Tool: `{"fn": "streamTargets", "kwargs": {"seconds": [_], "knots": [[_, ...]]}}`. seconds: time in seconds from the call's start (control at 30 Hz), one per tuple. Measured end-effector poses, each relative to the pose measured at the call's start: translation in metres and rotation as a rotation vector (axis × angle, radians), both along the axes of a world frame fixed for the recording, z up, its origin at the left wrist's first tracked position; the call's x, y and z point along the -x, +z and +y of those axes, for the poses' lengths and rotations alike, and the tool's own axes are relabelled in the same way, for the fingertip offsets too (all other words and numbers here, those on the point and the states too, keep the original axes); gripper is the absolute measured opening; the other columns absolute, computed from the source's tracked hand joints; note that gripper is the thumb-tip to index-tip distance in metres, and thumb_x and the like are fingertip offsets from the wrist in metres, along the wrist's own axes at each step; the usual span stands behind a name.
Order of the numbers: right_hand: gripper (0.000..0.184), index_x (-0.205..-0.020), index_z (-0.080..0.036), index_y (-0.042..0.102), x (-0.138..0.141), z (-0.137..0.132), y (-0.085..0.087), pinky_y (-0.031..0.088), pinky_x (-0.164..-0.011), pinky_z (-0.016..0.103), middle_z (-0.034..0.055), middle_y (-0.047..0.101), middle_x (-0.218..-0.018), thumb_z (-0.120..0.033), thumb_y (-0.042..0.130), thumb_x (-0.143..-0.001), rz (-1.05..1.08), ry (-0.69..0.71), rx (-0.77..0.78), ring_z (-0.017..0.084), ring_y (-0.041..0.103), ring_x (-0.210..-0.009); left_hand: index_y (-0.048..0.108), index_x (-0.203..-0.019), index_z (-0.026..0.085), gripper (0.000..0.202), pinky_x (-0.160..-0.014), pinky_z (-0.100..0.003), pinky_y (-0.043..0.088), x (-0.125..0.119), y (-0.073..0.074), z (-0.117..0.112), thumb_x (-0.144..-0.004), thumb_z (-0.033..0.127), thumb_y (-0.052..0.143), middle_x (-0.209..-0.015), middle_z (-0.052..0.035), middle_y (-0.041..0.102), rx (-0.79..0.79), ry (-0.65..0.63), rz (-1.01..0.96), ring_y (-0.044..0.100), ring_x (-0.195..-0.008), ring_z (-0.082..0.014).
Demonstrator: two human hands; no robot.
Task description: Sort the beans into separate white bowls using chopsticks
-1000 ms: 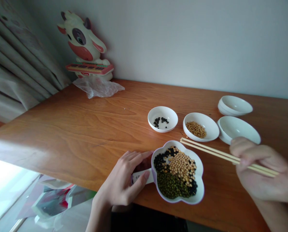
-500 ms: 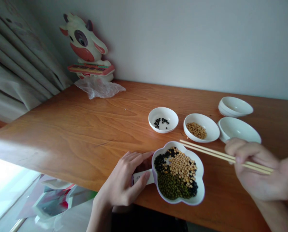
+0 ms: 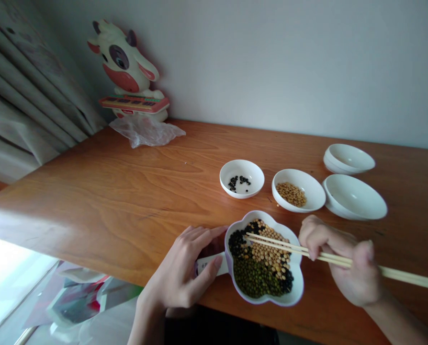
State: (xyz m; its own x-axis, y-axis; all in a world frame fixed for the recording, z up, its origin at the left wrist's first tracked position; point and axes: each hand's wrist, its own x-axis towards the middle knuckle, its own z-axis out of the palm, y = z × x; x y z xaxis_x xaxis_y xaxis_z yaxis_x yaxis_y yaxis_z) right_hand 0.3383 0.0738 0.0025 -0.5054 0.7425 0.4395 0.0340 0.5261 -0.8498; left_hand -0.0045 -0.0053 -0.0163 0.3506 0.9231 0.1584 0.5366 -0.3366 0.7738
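Two chopsticks (image 3: pixel 282 246) lie pinched in the right hand (image 3: pixel 343 266), tips close together over the black beans (image 3: pixel 236 241) at the left of the flower-shaped dish (image 3: pixel 297 287), which sits at the near edge of the counter (image 3: pixel 128 201). The left hand (image 3: pixel 185 270) has its grip closed on the dish's handle (image 3: pixel 207 262) (a good brace). Best to part the tips slightly, take one bean only, and lift slowly.

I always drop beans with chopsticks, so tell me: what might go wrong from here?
The bowl sits at the front edge of the table; a hard poke from the chopsticks in the right hand might tip it off, though the left hand grips its handle. Round black beans may slip from the tips and roll away.
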Motion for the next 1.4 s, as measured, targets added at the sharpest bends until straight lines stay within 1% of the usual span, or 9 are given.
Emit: {"fn": "streamTargets", "kwargs": {"seconds": [0.17, 0.4, 0.5, 0.6, 0.7, 1.0, 1.23, 1.3, 1.4], "knots": [[0.075, -0.079, -0.026, 0.06, 0.004, -0.001, -0.001, 0.041, -0.065, 0.041, 0.0019, 0.058, -0.069, -0.076, 0.017, -0.115, -0.022, -0.018, -0.016, 0.021, 0.052, -0.066, 0.064, -0.162, 0.027, 0.052, -0.1, -0.047, 0.056, 0.0, 0.001, 0.0, -0.112, 0.043, 0.06, -0.125, -0.0079, 0.081, -0.002, 0.012, 0.01, 0.074, -0.109, -0.0313], [0.077, -0.08, -0.026, 0.059, 0.004, -0.002, -0.002, 0.042, -0.065, 0.04, 0.0017, 0.058, -0.071, -0.078, 0.014, -0.114, -0.038, -0.021, 0.001, 0.022, 0.052, -0.068, 0.063, -0.163, 0.029, 0.053, -0.101, -0.048, 0.055, -0.001, 0.0, 0.0, -0.112, 0.042, 0.06, -0.128, -0.0074, 0.081, 0.005, 0.0, 0.003, 0.074, -0.11, -0.0311], [0.076, -0.079, -0.027, 0.059, 0.005, -0.003, -0.003, 0.042, -0.065, 0.04, 0.0017, 0.058, -0.071, -0.078, 0.015, -0.114, -0.039, -0.028, 0.001, 0.022, 0.052, -0.068, 0.063, -0.163, 0.028, 0.053, -0.102, -0.048, 0.055, -0.001, 0.0, 0.0, -0.112, 0.043, 0.06, -0.131, -0.0084, 0.08, 0.011, 0.006, 0.004, 0.074, -0.113, -0.0315], [0.075, -0.079, -0.027, 0.059, 0.006, -0.003, -0.004, 0.043, -0.065, 0.04, 0.0018, 0.058, -0.071, -0.077, 0.016, -0.114, -0.03, -0.033, 0.011, 0.022, 0.052, -0.068, 0.063, -0.163, 0.026, 0.054, -0.101, -0.048, 0.056, 0.0, 0.0, 0.0, -0.112, 0.043, 0.06, -0.127, -0.0093, 0.081, 0.012, 0.005, 0.01, 0.074, -0.11, -0.0313], [0.074, -0.079, -0.026, 0.06, 0.007, -0.004, -0.005, 0.043, -0.065, 0.039, 0.002, 0.058, -0.072, -0.076, 0.019, -0.115, -0.019, -0.038, 0.025, 0.021, 0.053, -0.068, 0.063, -0.163, 0.026, 0.054, -0.1, -0.048, 0.056, 0.0, 0.0, 0.0, -0.111, 0.043, 0.059, -0.123, -0.0088, 0.081, -0.002, 0.007, 0.019, 0.074, -0.107, -0.0311], [0.071, -0.08, -0.026, 0.064, 0.004, -0.003, -0.013, 0.042, -0.068, 0.041, 0.0033, 0.058, -0.072, -0.068, 0.021, -0.118, 0.016, -0.037, 0.046, 0.023, 0.052, -0.069, 0.063, -0.164, 0.025, 0.055, -0.102, -0.049, 0.057, 0.0, 0.001, 0.0, -0.113, 0.044, 0.058, -0.123, -0.0108, 0.081, -0.003, 0.011, 0.042, 0.074, -0.107, -0.0317], [0.077, -0.079, -0.027, 0.069, -0.001, -0.002, -0.004, 0.042, -0.066, 0.043, 0.0034, 0.055, -0.066, -0.077, 0.022, -0.114, 0.114, -0.051, 0.055, 0.024, 0.052, -0.066, 0.064, -0.163, 0.023, 0.055, -0.102, -0.05, 0.058, 0.0, 0.002, -0.001, -0.112, 0.043, 0.059, -0.125, -0.0125, 0.081, 0.009, 0.012, 0.027, 0.075, -0.108, -0.0332], [0.078, -0.081, -0.028, 0.074, -0.009, -0.001, -0.002, 0.044, -0.069, 0.047, 0.0039, 0.054, -0.066, -0.077, 0.023, -0.114, 0.173, -0.105, 0.058, 0.025, 0.052, -0.065, 0.065, -0.163, 0.023, 0.056, -0.102, -0.051, 0.058, 0.0, 0.003, -0.001, -0.111, 0.043, 0.06, -0.124, -0.0127, 0.081, 0.017, 0.021, 0.031, 0.075, -0.107, -0.0328], [0.077, -0.08, -0.028, 0.078, -0.031, 0.005, -0.003, 0.044, -0.076, 0.054, 0.0081, 0.059, -0.069, -0.072, 0.026, -0.115, 0.287, -0.311, -0.016, 0.029, 0.057, -0.07, 0.065, -0.163, 0.022, 0.057, -0.101, -0.051, 0.058, 0.0, 0.003, -0.001, -0.111, 0.045, 0.059, -0.123, -0.0127, 0.081, 0.021, 0.02, 0.026, 0.076, -0.106, -0.0323]]}}
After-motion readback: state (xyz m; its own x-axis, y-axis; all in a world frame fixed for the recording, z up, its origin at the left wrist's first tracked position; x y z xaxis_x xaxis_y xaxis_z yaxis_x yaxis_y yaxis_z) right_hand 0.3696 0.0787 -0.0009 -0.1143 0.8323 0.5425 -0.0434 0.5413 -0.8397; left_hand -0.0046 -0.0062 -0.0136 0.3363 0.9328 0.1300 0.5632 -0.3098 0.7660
